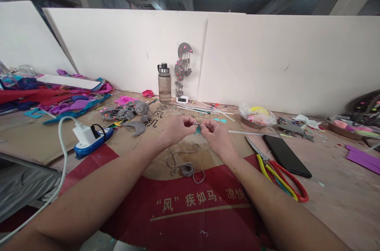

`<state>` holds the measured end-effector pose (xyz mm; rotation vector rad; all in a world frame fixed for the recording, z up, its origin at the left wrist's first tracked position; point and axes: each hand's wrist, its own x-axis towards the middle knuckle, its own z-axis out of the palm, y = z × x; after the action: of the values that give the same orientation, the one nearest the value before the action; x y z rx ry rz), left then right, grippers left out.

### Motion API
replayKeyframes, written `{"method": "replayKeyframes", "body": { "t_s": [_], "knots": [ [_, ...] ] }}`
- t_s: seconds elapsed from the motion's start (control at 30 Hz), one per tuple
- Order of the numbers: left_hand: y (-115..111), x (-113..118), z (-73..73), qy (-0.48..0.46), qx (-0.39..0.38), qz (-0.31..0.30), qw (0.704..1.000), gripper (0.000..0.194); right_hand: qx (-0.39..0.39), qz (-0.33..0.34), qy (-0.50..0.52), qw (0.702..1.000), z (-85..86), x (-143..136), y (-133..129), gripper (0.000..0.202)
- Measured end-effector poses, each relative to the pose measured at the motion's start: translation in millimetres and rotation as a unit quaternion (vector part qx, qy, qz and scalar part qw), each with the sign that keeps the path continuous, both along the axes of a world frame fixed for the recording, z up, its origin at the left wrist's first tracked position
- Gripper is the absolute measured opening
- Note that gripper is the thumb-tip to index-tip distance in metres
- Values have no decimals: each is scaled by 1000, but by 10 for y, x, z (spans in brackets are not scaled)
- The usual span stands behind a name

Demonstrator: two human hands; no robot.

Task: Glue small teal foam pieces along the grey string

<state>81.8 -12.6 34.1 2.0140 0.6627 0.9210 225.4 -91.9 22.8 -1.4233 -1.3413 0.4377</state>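
Note:
Between my fingertips is a small teal piece (198, 129), perhaps felt or paper; its shape is mostly covered. My left hand (179, 129) pinches it from the left, thumb and forefinger together. From the other side my right hand (215, 134) pinches it too, so the two hands nearly meet. Below them on the cardboard lies a loose coil of grey cord (187, 169). Small teal scraps (220, 120) lie just beyond my right hand. A grey felt crescent (135, 127) rests left of my left hand.
Scissors (277, 175) and a black phone (286, 156) lie at the right. A water bottle (164, 84) stands at the back beside a grey moon hanging (185, 49). A blue power strip (93, 143) with a white cable sits left. Coloured felt (71, 98) is heaped far left.

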Motion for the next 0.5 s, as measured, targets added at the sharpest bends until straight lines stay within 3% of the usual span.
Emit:
{"method": "replayKeyframes", "body": {
  "t_s": [0.23,0.5],
  "knots": [
    [-15,-20,38,11,-16,-11,1000,8,-23,33,16,999,46,12,-14,24],
    [-5,-78,62,20,-96,-71,993,23,-47,23,29,998,113,44,-55,28]
  ]
}}
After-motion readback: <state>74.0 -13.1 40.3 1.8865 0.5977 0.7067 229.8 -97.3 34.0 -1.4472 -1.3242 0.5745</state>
